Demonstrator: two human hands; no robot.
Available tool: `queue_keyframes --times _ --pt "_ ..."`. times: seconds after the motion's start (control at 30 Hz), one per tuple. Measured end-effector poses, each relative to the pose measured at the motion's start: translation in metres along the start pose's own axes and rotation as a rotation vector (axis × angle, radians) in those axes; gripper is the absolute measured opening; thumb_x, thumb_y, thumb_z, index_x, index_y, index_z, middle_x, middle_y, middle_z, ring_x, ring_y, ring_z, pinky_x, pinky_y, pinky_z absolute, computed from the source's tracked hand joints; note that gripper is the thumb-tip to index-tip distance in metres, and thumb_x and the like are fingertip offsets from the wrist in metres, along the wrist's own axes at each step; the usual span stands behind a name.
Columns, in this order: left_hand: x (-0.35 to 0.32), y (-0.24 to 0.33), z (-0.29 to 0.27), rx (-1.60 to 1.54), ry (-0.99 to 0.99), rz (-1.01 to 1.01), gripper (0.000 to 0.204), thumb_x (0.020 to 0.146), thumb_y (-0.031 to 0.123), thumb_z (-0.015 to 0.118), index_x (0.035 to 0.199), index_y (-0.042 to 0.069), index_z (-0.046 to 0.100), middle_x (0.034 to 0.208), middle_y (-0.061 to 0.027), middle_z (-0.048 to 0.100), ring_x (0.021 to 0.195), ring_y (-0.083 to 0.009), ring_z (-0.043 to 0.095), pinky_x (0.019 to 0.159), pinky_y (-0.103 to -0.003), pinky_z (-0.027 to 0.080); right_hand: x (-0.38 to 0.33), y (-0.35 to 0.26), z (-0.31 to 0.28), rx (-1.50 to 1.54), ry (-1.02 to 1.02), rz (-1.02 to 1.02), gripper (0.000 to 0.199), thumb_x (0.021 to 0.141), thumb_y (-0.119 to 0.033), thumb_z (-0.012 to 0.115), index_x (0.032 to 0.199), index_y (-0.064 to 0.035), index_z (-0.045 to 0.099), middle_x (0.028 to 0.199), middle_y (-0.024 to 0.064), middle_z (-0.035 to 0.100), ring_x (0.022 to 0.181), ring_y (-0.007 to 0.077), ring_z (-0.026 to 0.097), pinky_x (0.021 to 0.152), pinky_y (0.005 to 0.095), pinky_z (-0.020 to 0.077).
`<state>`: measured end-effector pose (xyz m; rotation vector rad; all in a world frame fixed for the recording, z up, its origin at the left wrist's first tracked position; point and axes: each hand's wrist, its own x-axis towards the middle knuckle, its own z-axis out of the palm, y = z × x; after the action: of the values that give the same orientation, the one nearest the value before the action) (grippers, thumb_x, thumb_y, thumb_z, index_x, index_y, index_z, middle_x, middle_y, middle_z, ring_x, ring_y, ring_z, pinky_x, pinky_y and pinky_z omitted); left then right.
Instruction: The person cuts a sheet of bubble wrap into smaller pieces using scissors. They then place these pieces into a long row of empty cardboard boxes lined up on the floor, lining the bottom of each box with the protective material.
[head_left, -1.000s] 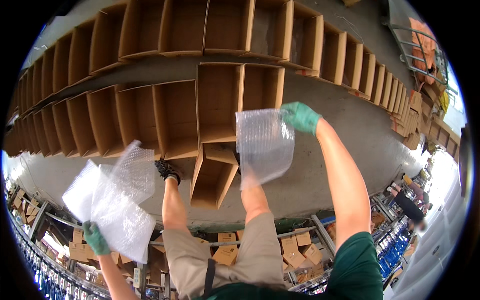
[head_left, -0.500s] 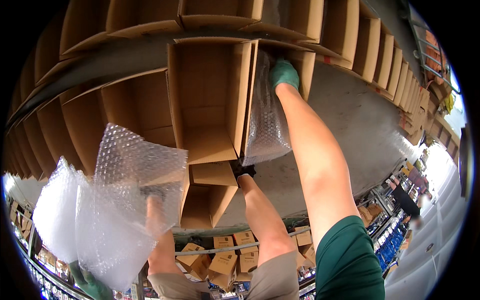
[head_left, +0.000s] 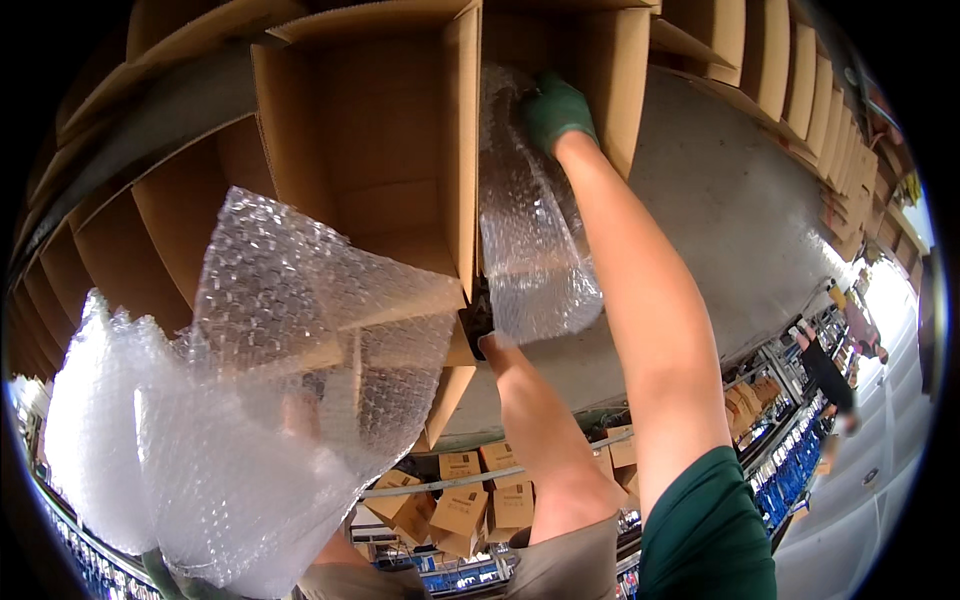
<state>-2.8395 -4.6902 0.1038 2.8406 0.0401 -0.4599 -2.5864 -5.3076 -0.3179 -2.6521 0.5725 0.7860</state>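
My right hand (head_left: 558, 112), in a green glove, reaches down into an open cardboard box (head_left: 613, 85). It is closed on a clear bubble wrap sheet (head_left: 535, 225), whose lower end hangs out over the box's near side. Its fingertips are partly hidden in the box. At the lower left, a stack of bubble wrap sheets (head_left: 240, 450) is held by my left hand (head_left: 170, 578). Only a green bit of that hand shows below the stack, and its fingers are mostly covered. The top sheet spreads rightward over my leg and a box.
A larger open box (head_left: 375, 150) stands directly left of the one I reach into. Rows of open boxes (head_left: 165, 235) curve away on the left, with more boxes (head_left: 790, 90) at the right. Behind me are a rail, small cartons (head_left: 460, 515) and a person (head_left: 828, 370).
The boxes appear larger and nearer. My right hand still holds the sheet at the box, now in shadow. The stack's top sheet has swung out further right.
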Motion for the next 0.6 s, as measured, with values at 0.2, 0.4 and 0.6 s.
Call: queue_keyframes --times 0.2,0.4,0.6 --pt "0.004 -0.003 0.001 0.122 -0.07 0.05 0.042 0.109 0.027 0.042 0.151 0.032 0.04 0.147 -0.0203 0.046 0.132 -0.0377 0.049 0.106 -0.05 0.043 -0.025 -0.013 -0.082 -0.42 0.319 -0.328 0.025 0.097 -0.016 0.053 0.117 -0.0143 0.068 0.114 0.0095 0.071 0.11 0.0351 0.063 0.096 0.0456 0.0523" --pt "0.038 0.056 0.021 -0.601 0.004 -0.488 0.062 0.099 0.048 0.057 0.139 0.002 0.047 0.137 -0.0154 0.049 0.122 -0.0319 0.049 0.103 -0.047 0.042 -0.016 0.004 -0.142 -0.405 0.073 -0.443 0.042 0.1 -0.036 0.053 0.138 -0.02 0.056 0.129 0.0168 0.065 0.115 0.0382 0.063 0.099 0.0463 0.0503" --pt "0.058 0.091 0.034 -0.567 0.074 -0.576 0.062 0.096 0.053 0.059 0.125 -0.001 0.055 0.123 -0.0127 0.055 0.114 -0.027 0.05 0.1 -0.045 0.043 -0.02 -0.052 -0.192 -0.224 0.244 -0.472 0.023 0.095 -0.018 0.05 0.112 -0.0093 0.064 0.106 0.0247 0.069 0.099 0.0439 0.067 0.086 0.0501 0.0529"
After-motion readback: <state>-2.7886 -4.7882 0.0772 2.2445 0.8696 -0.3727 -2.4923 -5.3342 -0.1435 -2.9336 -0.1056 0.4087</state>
